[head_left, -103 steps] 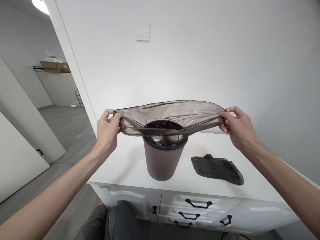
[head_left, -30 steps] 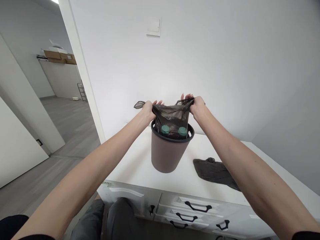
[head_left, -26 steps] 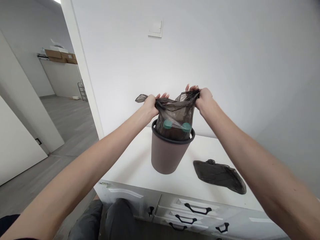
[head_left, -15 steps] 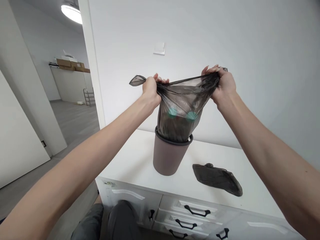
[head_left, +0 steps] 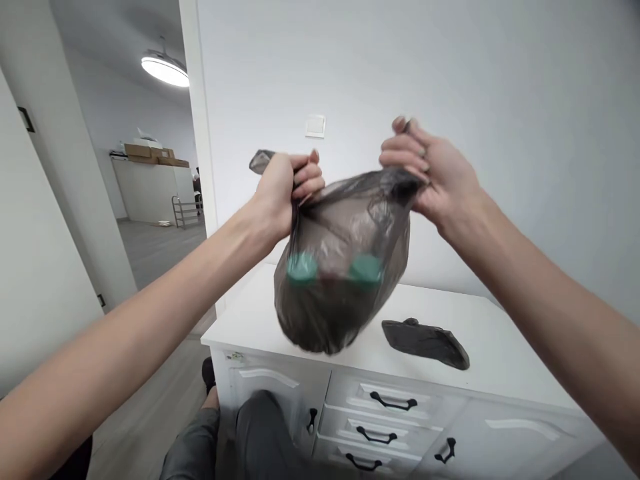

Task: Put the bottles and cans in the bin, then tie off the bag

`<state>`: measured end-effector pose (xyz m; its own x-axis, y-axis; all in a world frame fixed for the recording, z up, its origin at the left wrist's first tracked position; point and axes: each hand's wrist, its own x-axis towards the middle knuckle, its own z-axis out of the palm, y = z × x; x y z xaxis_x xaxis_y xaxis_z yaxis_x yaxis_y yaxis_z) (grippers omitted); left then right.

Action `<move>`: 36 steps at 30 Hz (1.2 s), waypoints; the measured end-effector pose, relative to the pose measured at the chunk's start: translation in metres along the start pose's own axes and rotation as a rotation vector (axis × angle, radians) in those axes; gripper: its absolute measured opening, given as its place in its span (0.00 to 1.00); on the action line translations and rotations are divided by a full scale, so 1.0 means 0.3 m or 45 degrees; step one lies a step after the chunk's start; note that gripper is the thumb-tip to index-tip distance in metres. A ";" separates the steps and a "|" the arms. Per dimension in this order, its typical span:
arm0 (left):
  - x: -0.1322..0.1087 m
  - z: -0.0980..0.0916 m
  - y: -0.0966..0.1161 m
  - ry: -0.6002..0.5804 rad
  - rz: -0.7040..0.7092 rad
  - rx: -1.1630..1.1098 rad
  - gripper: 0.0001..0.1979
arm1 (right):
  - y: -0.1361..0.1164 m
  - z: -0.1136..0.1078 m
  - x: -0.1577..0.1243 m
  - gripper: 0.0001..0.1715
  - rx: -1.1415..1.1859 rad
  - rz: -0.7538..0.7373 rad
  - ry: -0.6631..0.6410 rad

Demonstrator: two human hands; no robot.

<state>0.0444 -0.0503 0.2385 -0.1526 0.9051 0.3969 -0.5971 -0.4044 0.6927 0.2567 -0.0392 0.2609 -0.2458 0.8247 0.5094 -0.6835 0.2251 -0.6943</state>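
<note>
A thin, see-through black garbage bag (head_left: 340, 233) hangs from both hands above the cabinet top. Through its film show two green round shapes and a dark mass at the bottom, too blurred to name. My left hand (head_left: 290, 183) is closed round one gathered end, with a tuft sticking out to the left. At the opposite side my right hand (head_left: 433, 163) grips the other end between curled fingers. The trash can seen earlier is hidden behind the bag. A folded black plastic bag (head_left: 425, 343) lies flat to the right.
The white cabinet (head_left: 500, 333) has drawers and doors with black handles below its top. A light switch (head_left: 315, 126) is on the wall behind. To the left, a doorway opens onto a room with cardboard boxes (head_left: 150, 153) and a lit ceiling lamp (head_left: 165, 71).
The garbage bag has come up out of the trash can and toward me, now hanging in front of it. My left hand moved slightly left, and the view tilted upward.
</note>
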 end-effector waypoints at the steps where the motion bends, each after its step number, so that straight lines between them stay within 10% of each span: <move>1: -0.059 -0.029 -0.009 -0.102 -0.081 0.066 0.05 | 0.028 -0.002 -0.042 0.15 -0.050 0.091 -0.041; 9: -0.442 -0.237 -0.172 -0.219 -0.338 0.523 0.25 | 0.275 -0.014 -0.400 0.25 -0.937 0.428 -0.411; 19: -0.476 -0.352 -0.308 -0.218 -0.275 0.651 0.25 | 0.398 -0.070 -0.451 0.26 -0.950 0.737 -0.611; 27: -0.606 -0.381 -0.320 0.177 -0.223 0.364 0.25 | 0.525 -0.144 -0.571 0.31 -0.160 0.413 -0.034; 36: -0.525 -0.422 -0.368 -0.122 -0.464 0.321 0.22 | 0.463 -0.153 -0.537 0.29 -0.457 0.492 0.196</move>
<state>0.0345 -0.1316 0.0234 0.1125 0.9829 0.1456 -0.3863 -0.0917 0.9178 0.2330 -0.1168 0.0591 -0.3109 0.9427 0.1213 -0.2790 0.0315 -0.9598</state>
